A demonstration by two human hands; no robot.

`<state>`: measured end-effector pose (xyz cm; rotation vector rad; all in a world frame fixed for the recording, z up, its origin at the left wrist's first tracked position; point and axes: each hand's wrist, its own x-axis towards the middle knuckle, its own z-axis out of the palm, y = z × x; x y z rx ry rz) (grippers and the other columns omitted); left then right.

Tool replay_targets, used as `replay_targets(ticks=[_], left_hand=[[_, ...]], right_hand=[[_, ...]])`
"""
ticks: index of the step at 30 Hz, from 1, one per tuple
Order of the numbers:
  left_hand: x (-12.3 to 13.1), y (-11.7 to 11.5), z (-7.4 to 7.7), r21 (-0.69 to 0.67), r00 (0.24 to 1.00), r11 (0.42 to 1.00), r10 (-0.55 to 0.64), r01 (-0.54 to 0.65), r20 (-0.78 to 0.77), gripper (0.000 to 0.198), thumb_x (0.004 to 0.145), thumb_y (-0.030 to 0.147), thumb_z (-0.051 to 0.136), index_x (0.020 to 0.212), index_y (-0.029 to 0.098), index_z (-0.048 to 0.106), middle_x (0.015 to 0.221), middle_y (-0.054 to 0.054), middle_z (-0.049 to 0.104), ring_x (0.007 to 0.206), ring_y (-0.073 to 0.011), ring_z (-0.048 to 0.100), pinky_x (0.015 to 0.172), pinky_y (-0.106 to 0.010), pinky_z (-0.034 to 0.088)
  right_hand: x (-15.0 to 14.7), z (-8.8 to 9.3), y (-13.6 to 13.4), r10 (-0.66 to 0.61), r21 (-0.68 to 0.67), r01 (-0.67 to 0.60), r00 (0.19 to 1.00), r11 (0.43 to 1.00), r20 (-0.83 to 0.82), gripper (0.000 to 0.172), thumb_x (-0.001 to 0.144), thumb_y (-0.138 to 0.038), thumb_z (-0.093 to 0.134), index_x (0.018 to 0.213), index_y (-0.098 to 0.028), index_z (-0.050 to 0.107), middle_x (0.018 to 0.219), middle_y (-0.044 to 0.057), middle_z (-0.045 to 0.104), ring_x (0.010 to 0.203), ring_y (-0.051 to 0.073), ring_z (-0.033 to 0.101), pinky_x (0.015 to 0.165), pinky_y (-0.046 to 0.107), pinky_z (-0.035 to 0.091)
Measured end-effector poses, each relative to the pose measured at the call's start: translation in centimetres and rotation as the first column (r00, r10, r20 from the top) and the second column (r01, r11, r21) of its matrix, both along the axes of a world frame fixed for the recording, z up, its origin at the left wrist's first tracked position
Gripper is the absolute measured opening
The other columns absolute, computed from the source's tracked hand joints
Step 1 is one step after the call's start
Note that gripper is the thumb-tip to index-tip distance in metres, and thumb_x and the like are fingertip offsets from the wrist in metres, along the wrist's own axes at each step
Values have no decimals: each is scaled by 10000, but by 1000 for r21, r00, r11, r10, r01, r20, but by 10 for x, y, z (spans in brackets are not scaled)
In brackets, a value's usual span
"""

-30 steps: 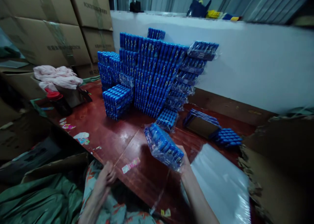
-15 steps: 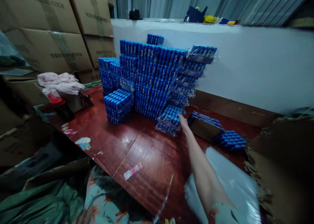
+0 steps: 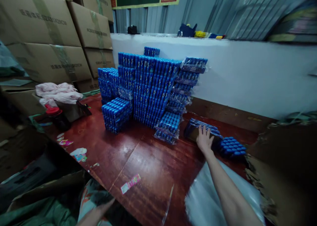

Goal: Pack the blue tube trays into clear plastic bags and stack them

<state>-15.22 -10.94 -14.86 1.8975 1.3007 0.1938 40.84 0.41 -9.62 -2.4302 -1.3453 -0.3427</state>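
My right hand reaches over the front of a low brown box holding flat blue-edged pieces. Its fingers are spread and rest at or just above the top edges; contact is hard to tell. Just right of it stands a block of blue round-topped cylinders. My left hand is low by the table's front edge, blurred, its fingers not distinguishable. Left of the box lie clear-wrapped packs of the blue cylinders, under a leaning column of similar wrapped packs.
A tall wall of blue cylinders and a smaller block stand on the red-brown table. Clear plastic sheets lie front right, beside a torn carton. A red-capped bottle and stacked cartons are left.
My right hand has moved right, from the wrapped packs to the box of blue-edged pieces, and its fingers have spread. My left forearm has come up at the bottom. The view has tilted upward.
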Motion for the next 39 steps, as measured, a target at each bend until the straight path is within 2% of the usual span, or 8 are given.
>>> replay_targets(ticks=[5,8,11,17,21,24,30,39], left_hand=[[3,85,44,261,879,852,379,-453,289,473,789,565,453,620,174,658,671,-96,683,776,-284,651,799,-393,527],[-5,141,63,411,788,673,550,-615,277,606,656,572,628,1066,127,624,1184,-205,604,1168,-372,521,966,-507,415],[-4,184,83,284,806,778,434,-561,403,1017,623,593,684,1429,133,270,1486,-238,290,1357,-351,328,1062,-502,318],[42,251,111,433,751,619,469,-655,465,1324,537,630,758,1475,126,-29,1538,-270,-55,1425,-394,-41,1125,-553,117],[60,286,105,434,775,645,476,-629,416,1361,516,583,792,1467,138,-74,1518,-296,-84,1410,-443,-54,1098,-602,103],[61,302,101,483,784,620,448,-619,429,1359,503,508,818,1470,102,-48,1473,-288,72,1401,-436,76,1109,-562,127],[64,276,101,549,737,492,455,-676,500,1292,509,437,808,1482,122,20,1336,-180,215,1326,-399,223,1112,-535,182],[116,97,46,511,701,481,486,-713,521,1165,609,453,747,1481,208,14,1406,-166,125,1350,-400,228,1089,-557,281]], right_hand=[[10,-21,-28,33,189,-76,975,979,220,521,829,-148,385,1328,-232,510,1305,179,531,1148,321,459,842,492,366],[24,-29,-35,63,285,-152,952,946,300,447,826,-165,410,1214,-242,616,1084,165,648,968,328,503,752,478,346],[41,-25,-35,105,297,-221,927,929,360,391,842,-193,390,1109,-239,673,929,142,678,915,322,505,746,476,316],[11,25,-39,130,301,-268,903,915,409,386,835,-187,365,1061,-187,677,870,160,668,886,309,545,794,489,340],[-76,36,-48,293,163,-298,955,941,53,455,797,-259,427,1223,-220,583,852,127,664,724,268,580,644,381,389],[-139,12,-48,357,180,-308,801,934,-482,568,751,-322,491,1316,-268,478,769,59,668,638,238,597,616,340,411],[-212,-54,-20,390,414,18,297,910,-871,484,604,-294,562,1087,-252,565,893,28,691,898,241,626,818,350,458],[-319,-65,36,452,461,111,95,881,-887,579,762,-423,426,1286,-177,393,1322,109,526,1163,206,538,984,357,422]])
